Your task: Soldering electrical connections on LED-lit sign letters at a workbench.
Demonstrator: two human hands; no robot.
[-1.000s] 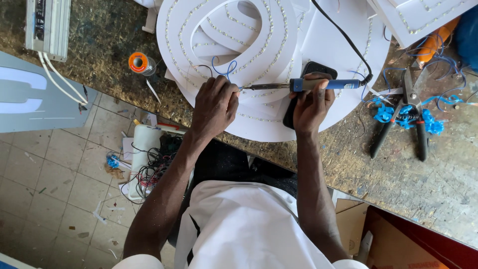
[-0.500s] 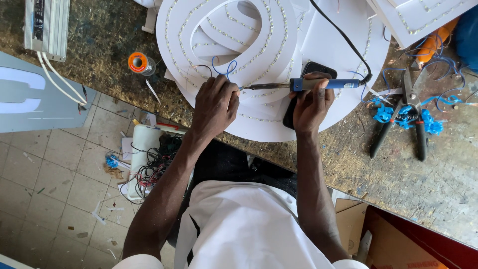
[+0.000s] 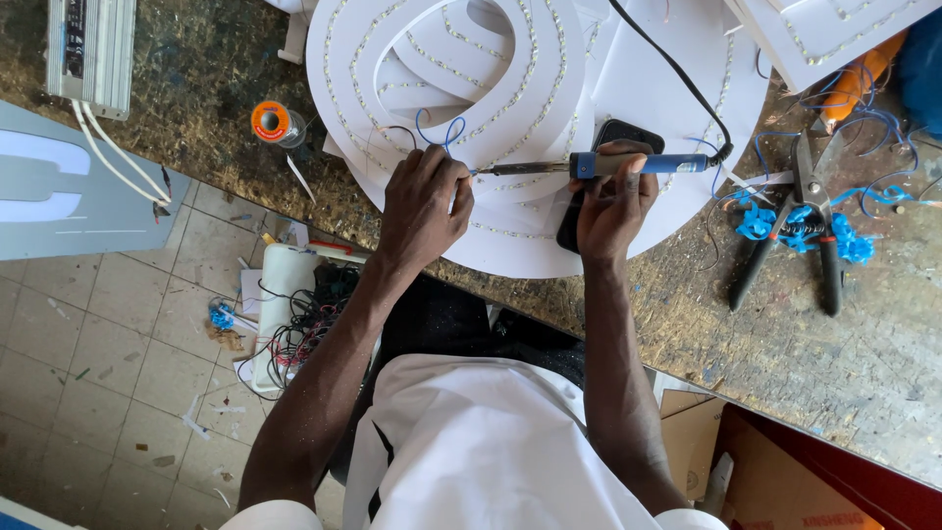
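Hands work close together: right hand (image 3: 610,201) grips soldering iron (image 3: 599,166), left hand (image 3: 424,201) pinches blue wire (image 3: 439,134).

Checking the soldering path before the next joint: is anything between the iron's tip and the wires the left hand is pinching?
Nothing visible. The soldering iron, held in the right hand, points its tip right at the left hand's fingertips, where the blue wire loops up from the white LED sign piece. The joint itself is hidden by the fingers.
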